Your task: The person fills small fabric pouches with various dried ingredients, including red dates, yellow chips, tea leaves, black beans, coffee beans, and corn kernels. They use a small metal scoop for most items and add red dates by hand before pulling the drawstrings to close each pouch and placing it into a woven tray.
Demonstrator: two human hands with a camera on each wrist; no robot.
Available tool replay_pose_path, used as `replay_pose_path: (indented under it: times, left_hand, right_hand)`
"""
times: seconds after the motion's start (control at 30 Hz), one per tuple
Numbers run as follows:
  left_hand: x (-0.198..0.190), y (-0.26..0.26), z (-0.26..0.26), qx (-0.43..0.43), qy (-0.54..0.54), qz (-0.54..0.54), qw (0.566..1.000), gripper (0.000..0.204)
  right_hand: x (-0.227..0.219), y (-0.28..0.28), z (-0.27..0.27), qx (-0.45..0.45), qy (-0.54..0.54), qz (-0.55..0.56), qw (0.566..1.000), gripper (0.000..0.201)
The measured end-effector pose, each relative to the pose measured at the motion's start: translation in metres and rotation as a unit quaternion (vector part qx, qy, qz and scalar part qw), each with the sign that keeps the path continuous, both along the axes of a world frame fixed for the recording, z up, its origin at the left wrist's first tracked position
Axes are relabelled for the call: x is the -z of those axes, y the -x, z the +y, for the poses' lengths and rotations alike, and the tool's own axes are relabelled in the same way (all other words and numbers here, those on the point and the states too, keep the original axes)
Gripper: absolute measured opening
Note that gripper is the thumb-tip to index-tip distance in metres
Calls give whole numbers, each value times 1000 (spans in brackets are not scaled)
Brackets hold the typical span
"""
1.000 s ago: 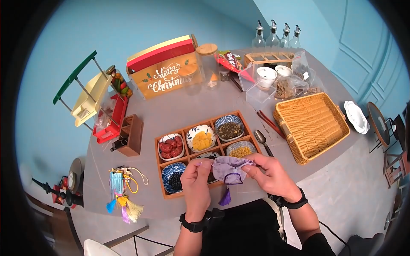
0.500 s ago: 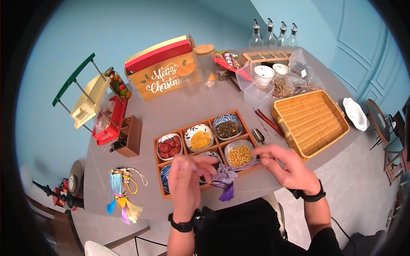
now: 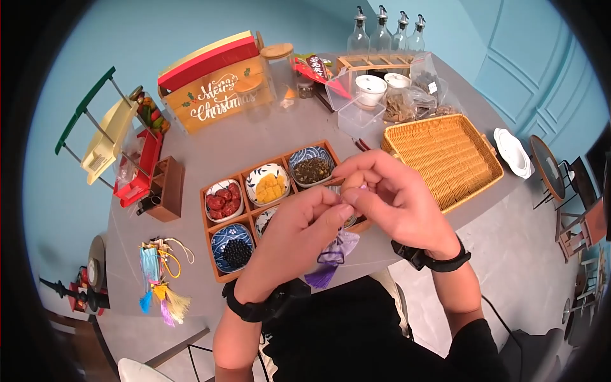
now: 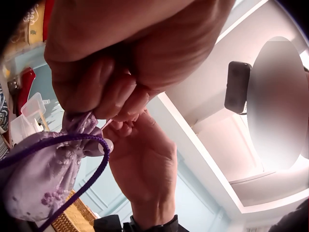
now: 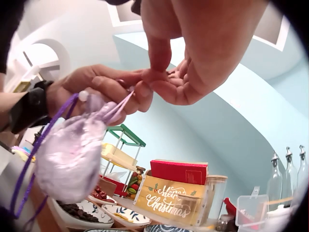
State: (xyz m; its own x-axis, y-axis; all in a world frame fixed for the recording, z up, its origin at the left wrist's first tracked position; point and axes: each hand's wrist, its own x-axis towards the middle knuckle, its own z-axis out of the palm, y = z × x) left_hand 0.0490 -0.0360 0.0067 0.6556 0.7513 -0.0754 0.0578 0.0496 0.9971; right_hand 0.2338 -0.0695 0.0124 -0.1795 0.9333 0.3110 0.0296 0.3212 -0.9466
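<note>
A lilac drawstring pouch (image 5: 70, 154) hangs full and rounded below the hands, its neck gathered. It carries a purple cord loop (image 4: 72, 138) and a purple tassel (image 3: 322, 276). My left hand (image 3: 299, 232) grips the gathered neck and drawstring with curled fingers. Close against it, my right hand (image 3: 398, 204) pinches the thin pale drawstring (image 5: 123, 105) between thumb and fingers. Beneath both hands is a wooden divided tray (image 3: 223, 278) of small bowls: red dried fruit (image 3: 223, 202), yellow pieces (image 3: 270, 188), dark dried leaves (image 3: 312, 170) and black beans (image 3: 237, 252). The hands hide its near right part.
Several tasselled pouches (image 3: 156, 270) lie left of the tray. A wicker basket (image 3: 445, 159) stands at the right. Behind are a Christmas box (image 3: 213, 89), a glass jar (image 3: 277, 70), white cups (image 3: 370, 90) and glass bottles (image 3: 380, 39). A red toy-like stand (image 3: 137, 172) is far left.
The hands spread apart, drawing the pouch mouth from wide to gathered, then came together above the pouch. The head view has shifted.
</note>
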Motion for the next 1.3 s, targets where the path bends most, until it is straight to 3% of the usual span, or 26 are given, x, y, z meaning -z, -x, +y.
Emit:
replay_pose_path:
  times: [0.03, 0.07, 0.13, 0.2, 0.27, 0.4, 0.57, 0.73, 0.8, 0.83, 0.9, 1.13, 1.3]
  left_hand:
    - [3, -1, 0, -1, 2, -1, 1000, 16]
    - [6, -3, 0, -20, 9, -29, 999, 15]
    - [7, -5, -1, -41, 17, -59, 997, 15]
    - [6, -6, -3, -98, 53, -95, 989, 15]
    - [8, -7, -2, -86, 56, -120, 987, 15]
    - [8, -9, -6, -70, 59, -148, 985, 17]
    - [-5, 6, -6, -65, 84, -156, 982, 18]
    - [-8, 6, -5, -59, 85, -177, 979, 19]
    - [-8, 7, -7, -53, 94, -225, 968, 19]
    - [-9, 5, -11, -54, 96, -225, 968, 19]
    - [-10, -1, -19, -104, -6, -192, 976, 19]
    - [-3, 0, -13, -94, 15, -194, 976, 16]
    - [-2, -1, -11, -52, -9, -109, 993, 14]
  right_hand:
    - [5, 1, -1, 3, 37, 109, 993, 32]
    - [15, 3, -3, 3, 39, 107, 993, 32]
    - [35, 7, -12, 190, -54, 66, 978, 40]
    - [42, 3, -28, 172, -162, -188, 953, 59]
    - [48, 19, -35, 188, -158, -232, 941, 62]
    - [68, 32, -24, 196, -126, -152, 961, 62]
    - [85, 39, -28, 235, -221, -90, 942, 57]
    - [71, 36, -36, 241, -348, -121, 898, 47]
    - [65, 35, -41, 231, -371, -209, 875, 41]
    - [67, 34, -41, 230, -369, -210, 876, 41]
    - [70, 30, -40, 253, -354, -213, 875, 38]
    - [67, 28, -43, 257, -318, -207, 889, 34]
    - [38, -5, -55, 214, -250, -355, 875, 28]
